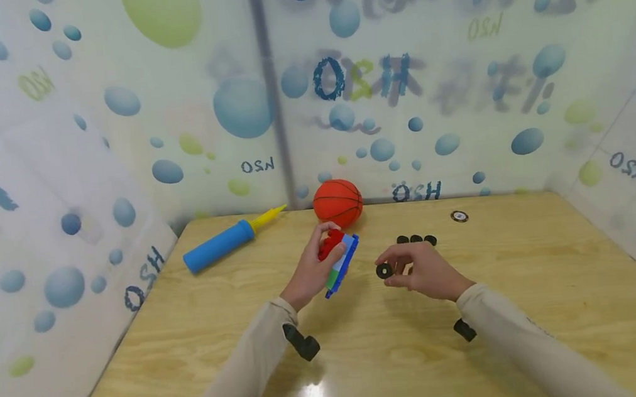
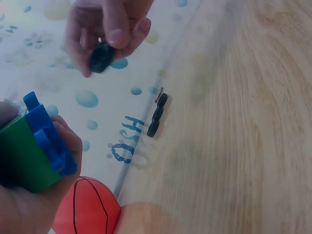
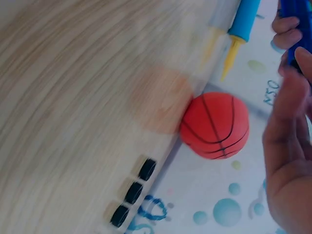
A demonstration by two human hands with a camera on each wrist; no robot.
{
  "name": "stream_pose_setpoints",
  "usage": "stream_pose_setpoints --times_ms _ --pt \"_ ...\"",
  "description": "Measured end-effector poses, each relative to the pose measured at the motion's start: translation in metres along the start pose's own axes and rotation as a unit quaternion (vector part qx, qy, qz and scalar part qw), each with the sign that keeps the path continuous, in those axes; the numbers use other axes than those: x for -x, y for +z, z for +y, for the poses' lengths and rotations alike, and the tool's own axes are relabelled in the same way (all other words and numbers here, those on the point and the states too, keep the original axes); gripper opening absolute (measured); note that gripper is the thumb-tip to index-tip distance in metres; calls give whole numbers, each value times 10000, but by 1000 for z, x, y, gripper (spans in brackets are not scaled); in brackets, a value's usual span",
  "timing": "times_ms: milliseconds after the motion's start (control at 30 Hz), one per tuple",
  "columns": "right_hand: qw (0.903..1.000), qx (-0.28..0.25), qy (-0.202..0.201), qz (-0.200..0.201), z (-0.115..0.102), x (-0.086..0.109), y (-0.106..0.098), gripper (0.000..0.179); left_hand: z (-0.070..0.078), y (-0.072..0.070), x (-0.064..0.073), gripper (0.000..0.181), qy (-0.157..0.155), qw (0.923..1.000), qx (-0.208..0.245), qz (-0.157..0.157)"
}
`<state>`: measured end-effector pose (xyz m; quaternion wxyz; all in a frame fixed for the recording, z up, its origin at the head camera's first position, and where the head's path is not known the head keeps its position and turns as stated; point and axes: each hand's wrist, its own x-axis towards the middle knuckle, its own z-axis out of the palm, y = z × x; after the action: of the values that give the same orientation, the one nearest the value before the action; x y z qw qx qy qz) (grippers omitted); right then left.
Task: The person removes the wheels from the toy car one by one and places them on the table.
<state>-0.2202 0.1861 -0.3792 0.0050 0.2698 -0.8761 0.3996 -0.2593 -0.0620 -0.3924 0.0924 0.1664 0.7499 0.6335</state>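
Note:
My left hand (image 1: 309, 276) grips a toy block body with red, white and green parts and a blue base (image 1: 348, 260). In the left wrist view its green side (image 2: 29, 151) faces the camera, and small blue lugs stick out from the base. My right hand (image 1: 435, 271) pinches a small black toy wheel (image 1: 379, 272) between thumb and fingers, a short way right of the body. The wheel's centre hole faces the head camera. Behind the right hand, three more black wheels (image 1: 415, 239) stand in a row on the table.
An orange-red toy basketball (image 1: 338, 202) sits at the table's back edge, beyond my left hand. A blue hand pump (image 1: 219, 248) with a yellow nozzle lies at the back left. A small round black-and-white disc (image 1: 459, 216) lies at the back right. Patterned curtains (image 1: 456, 85) surround the wooden table (image 1: 534, 268).

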Motion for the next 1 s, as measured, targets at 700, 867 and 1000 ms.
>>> stream_pose_setpoints --times_ms 700,867,1000 --pt "9892 1025 928 496 71 21 -54 25 -3 -3 -2 44 -153 9988 -424 -165" --pt "9860 1227 1076 349 81 21 -60 24 -2 -3 -1 40 -152 9991 -264 -285" --pt "9823 1403 1201 301 93 19 -64 24 -1 -4 0 38 -179 9990 -166 -365"
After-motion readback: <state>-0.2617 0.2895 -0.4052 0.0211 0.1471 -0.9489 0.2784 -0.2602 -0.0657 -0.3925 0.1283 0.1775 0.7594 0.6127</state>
